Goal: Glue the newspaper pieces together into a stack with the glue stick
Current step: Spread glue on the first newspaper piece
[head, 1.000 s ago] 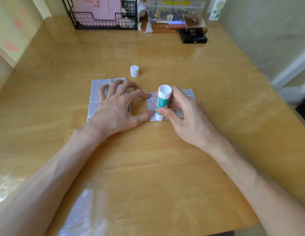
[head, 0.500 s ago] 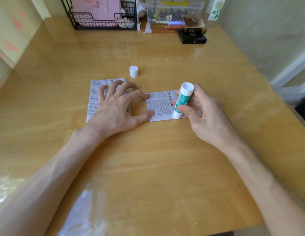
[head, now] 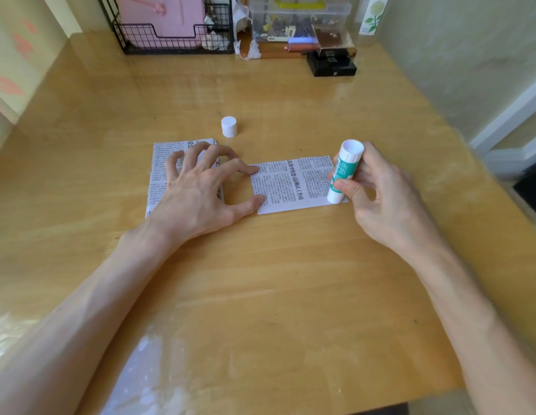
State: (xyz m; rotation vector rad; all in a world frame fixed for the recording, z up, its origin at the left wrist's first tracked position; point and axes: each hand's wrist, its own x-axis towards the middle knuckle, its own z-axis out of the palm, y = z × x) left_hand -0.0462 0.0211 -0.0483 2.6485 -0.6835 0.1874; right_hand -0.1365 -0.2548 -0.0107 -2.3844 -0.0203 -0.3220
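The fingers point(head: 369, 163) of the right hand point(head: 386, 202) are clamped round the glue stick point(head: 345, 172), whose lower end is set on the right edge of the right newspaper piece point(head: 290, 187). The left hand point(head: 197, 196) is spread, fingers apart, with forefinger and thumb pressed on that piece's left edge and the palm held over the left newspaper piece point(head: 161, 172). A white cap point(head: 229, 126) stands beyond them on the table point(head: 290, 280). At the far edge, a pink object point(head: 161, 19) is held in a wire basket point(head: 182, 43), and small mixed items in a clear box point(head: 299, 23).

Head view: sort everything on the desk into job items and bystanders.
Job: glue stick in right hand; white cap; right newspaper piece; left newspaper piece under left hand.
Lying about: wire basket; clear box; black box.
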